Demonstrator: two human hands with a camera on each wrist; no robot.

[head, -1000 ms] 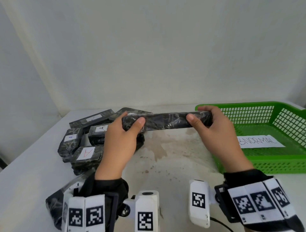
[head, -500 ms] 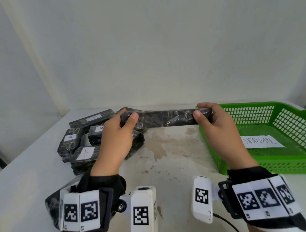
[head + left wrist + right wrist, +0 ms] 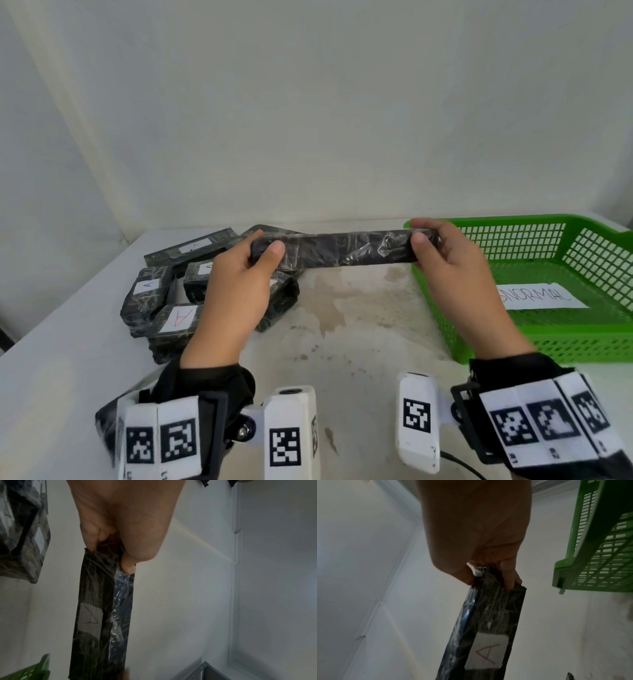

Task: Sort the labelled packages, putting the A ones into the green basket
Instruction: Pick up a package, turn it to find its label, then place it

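A long black wrapped package (image 3: 342, 251) is held level above the table between both hands. My left hand (image 3: 265, 248) pinches its left end and my right hand (image 3: 423, 240) pinches its right end, at the near left corner of the green basket (image 3: 548, 342). Its white label with a red A (image 3: 486, 654) faces down and shows in both wrist views, as does the package (image 3: 101, 615). A paper reading ABNORMAL (image 3: 537, 296) lies inside the basket.
A pile of black wrapped packages (image 3: 161, 301) with white A labels lies on the table at the left, partly behind my left hand. Another wrapped package (image 3: 106, 418) sits by my left wrist. The stained tabletop (image 3: 342, 325) lies between pile and basket.
Both hands have carried the package slightly up and to the right, bringing its right end to the basket's near left corner.
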